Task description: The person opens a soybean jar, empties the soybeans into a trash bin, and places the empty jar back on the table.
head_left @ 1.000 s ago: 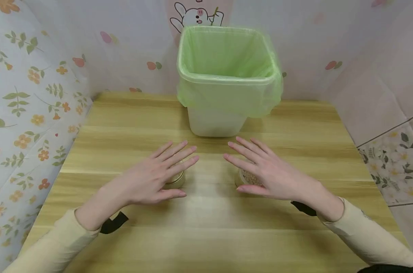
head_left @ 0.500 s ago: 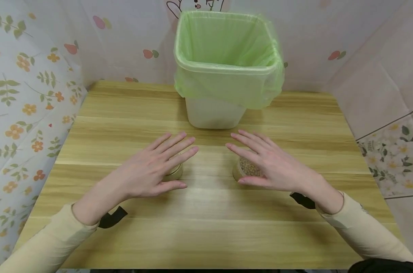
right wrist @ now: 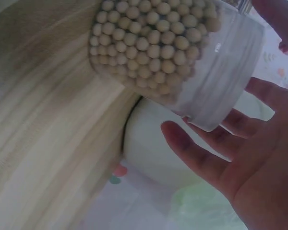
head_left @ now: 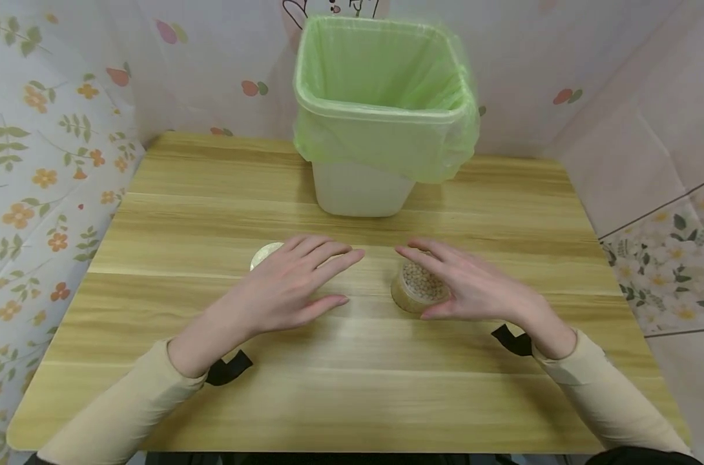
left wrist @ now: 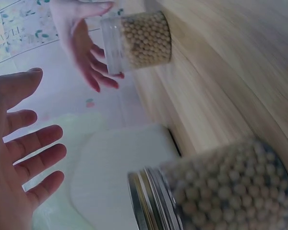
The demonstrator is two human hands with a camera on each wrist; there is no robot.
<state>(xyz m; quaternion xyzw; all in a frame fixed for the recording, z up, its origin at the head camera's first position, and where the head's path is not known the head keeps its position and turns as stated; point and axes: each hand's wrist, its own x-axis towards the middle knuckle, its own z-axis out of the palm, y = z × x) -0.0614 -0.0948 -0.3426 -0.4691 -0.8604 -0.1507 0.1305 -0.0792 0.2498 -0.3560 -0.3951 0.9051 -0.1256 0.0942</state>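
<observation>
A lidless clear jar (head_left: 413, 290) of small round beige beans, which look like soybeans (right wrist: 149, 43), stands upright on the table. Around its upper part, my right hand (head_left: 474, 278) spreads thumb and fingers on opposite sides; whether they touch the rim, I cannot tell. A second jar (left wrist: 225, 191) of similar beans has a gold and silver metal lid (left wrist: 153, 199). My left hand (head_left: 288, 284) hovers to the right of that jar, in front of it from the head view, so only part of the lid shows there. Its fingers are loosely bent and hold nothing.
A white bin (head_left: 360, 190) lined with a green plastic bag (head_left: 387, 139) stands behind both jars, at the back of the wooden table (head_left: 352, 387). Patterned sheets hang at the back and sides. Black straps (head_left: 228, 369) circle both wrists.
My left hand has moved right, off the lidded jar, baring part of its lid. The right hand's fingers have tilted and come closer around the lidless jar. The head view has tipped downward.
</observation>
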